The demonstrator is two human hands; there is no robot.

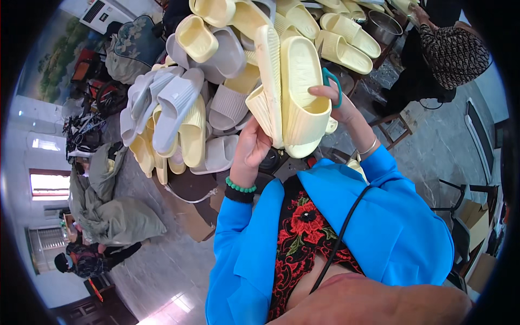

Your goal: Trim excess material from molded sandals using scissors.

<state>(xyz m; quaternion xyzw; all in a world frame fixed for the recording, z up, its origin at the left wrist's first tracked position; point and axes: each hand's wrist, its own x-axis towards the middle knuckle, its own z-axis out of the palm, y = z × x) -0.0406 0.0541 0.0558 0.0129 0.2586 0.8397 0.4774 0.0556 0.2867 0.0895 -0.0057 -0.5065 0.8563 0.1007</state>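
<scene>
Two pale yellow slide slippers are held upright side by side in front of me. My left hand grips the left yellow slipper near its strap, with that slipper turned edge-on. The right yellow slipper faces me with its ribbed footbed and strap showing. My right hand pinches its side edge, thumb on the footbed, the other fingers mostly hidden behind. A teal loop, like a scissors handle, sits around the fingers of that hand; its blades, if any, are hidden. The two slippers touch or nearly touch.
Grey slippers and yellow ones are heaped beyond my hands. A metal pot stands at the far right, near a person in a patterned top. Grey-green sacks and another person are at left.
</scene>
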